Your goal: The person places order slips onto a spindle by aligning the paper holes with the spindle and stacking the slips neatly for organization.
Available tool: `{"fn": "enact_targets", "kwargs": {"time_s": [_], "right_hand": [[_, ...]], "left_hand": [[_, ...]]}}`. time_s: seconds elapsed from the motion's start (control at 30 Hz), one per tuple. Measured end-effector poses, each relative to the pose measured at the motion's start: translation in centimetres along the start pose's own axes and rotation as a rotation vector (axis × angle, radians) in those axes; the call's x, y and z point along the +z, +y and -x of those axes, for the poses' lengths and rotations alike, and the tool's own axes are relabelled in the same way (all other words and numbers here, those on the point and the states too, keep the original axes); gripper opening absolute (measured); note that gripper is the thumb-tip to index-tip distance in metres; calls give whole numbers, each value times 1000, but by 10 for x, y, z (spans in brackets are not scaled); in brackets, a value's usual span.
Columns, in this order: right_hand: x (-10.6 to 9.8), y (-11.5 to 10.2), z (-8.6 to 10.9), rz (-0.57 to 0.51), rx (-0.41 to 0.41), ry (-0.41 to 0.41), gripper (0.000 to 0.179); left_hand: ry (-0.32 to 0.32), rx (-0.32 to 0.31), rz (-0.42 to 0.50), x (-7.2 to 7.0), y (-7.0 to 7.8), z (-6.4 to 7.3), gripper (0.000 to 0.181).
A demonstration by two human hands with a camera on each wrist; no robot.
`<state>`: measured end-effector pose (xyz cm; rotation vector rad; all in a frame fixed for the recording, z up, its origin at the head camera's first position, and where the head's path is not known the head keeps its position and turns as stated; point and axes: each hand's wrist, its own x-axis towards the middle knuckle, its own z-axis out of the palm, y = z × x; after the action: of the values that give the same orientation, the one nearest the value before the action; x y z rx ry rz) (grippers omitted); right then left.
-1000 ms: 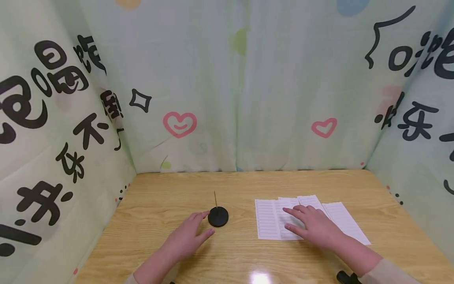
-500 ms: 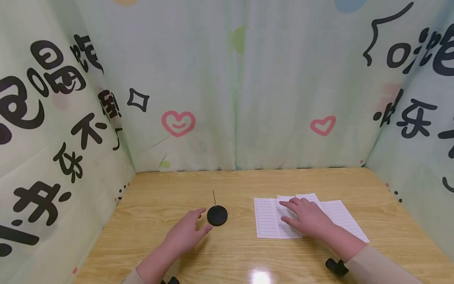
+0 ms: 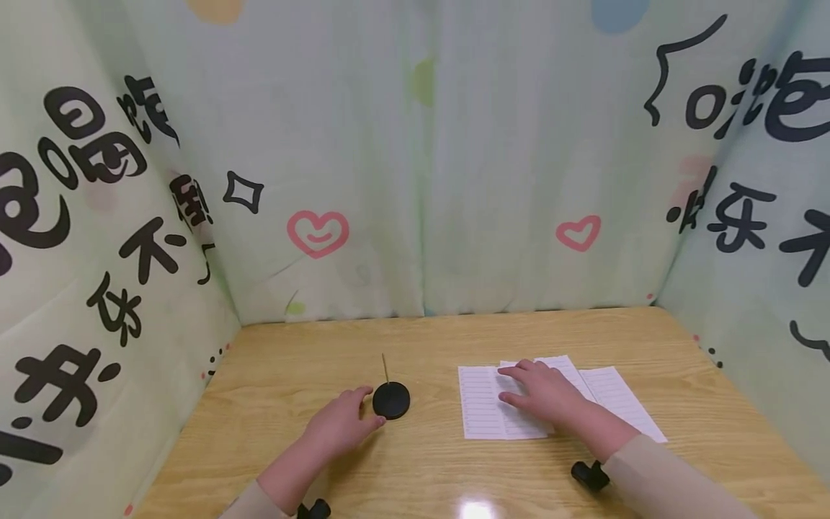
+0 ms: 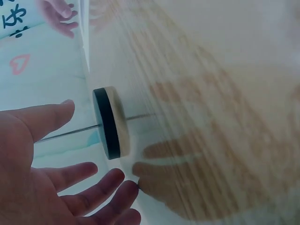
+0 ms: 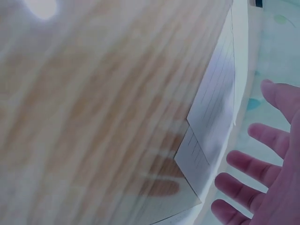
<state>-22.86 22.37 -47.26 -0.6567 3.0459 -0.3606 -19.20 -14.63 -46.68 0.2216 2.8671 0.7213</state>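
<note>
A bill spike with a black round base and a thin upright metal pin stands left of centre on the table. My left hand is just left of it, with thumb and fingers spread apart; the left wrist view shows a gap between them and the base. Several overlapping lined paper slips lie to the right. Over them hovers my right hand, its fingers parted and holding nothing. In the right wrist view the right fingers appear off the slips.
The light wood table has patterned curtains along its back and sides. Black wrist-worn devices show at both sleeves. A bright light reflection lies near the table's front.
The head view has shifted slightly. My right hand has drawn a little left across the slips. My left hand stays beside the spike's base, which has not moved on the table.
</note>
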Motion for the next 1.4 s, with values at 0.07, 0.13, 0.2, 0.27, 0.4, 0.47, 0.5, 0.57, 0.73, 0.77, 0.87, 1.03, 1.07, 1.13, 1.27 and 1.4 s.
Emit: {"fn": "enact_targets", "kwargs": {"time_s": [0.07, 0.13, 0.2, 0.27, 0.4, 0.47, 0.5, 0.57, 0.73, 0.77, 0.87, 1.03, 1.07, 1.13, 1.27, 1.4], "right_hand": [[0, -1, -3, -3, 6, -6, 49], [0, -2, -5, -4, 13, -15, 49], [0, -4, -7, -7, 17, -22, 49], [-1, -5, -10, -11, 28, -31, 49], [-1, -9, -16, -13, 50, -46, 49], [1, -10, -21, -9, 60, -55, 50], [2, -11, -23, -9, 68, -58, 51], [3, -12, -26, -7, 83, -64, 52], [2, -18, -33, -15, 128, -79, 59], [2, -19, -34, -15, 134, -84, 60], [4, -19, -38, -21, 158, -102, 64], [8, -18, -40, 16, 166, -119, 65], [8, -18, -40, 23, 165, -121, 64], [9, -19, -40, 32, 157, -121, 63], [8, -20, -39, 13, 154, -111, 59], [8, -20, -41, -47, 154, -111, 54]], "left_hand": [[-3, -4, -7, 1, -2, -2, 67], [-6, -9, -14, 2, -3, -4, 67], [-8, -13, -26, 2, -4, -6, 68], [-15, -13, -40, 1, -4, -8, 69], [-23, -10, -68, 2, -4, -13, 71], [-30, -10, -73, 3, -4, -15, 72], [-30, -10, -78, 4, -3, -16, 73], [-36, -9, -86, 4, -1, -17, 73], [-38, -1, -110, 5, 4, -21, 73], [-35, 2, -120, 6, 3, -22, 73], [-25, 0, -153, 8, 4, -24, 72], [-22, -4, -178, 11, 6, -26, 73], [-23, -4, -179, 11, 6, -26, 73], [-24, -5, -186, 11, 7, -27, 74], [-24, -13, -199, 10, 10, -27, 74], [-23, -20, -207, 9, 12, -27, 73]]}}
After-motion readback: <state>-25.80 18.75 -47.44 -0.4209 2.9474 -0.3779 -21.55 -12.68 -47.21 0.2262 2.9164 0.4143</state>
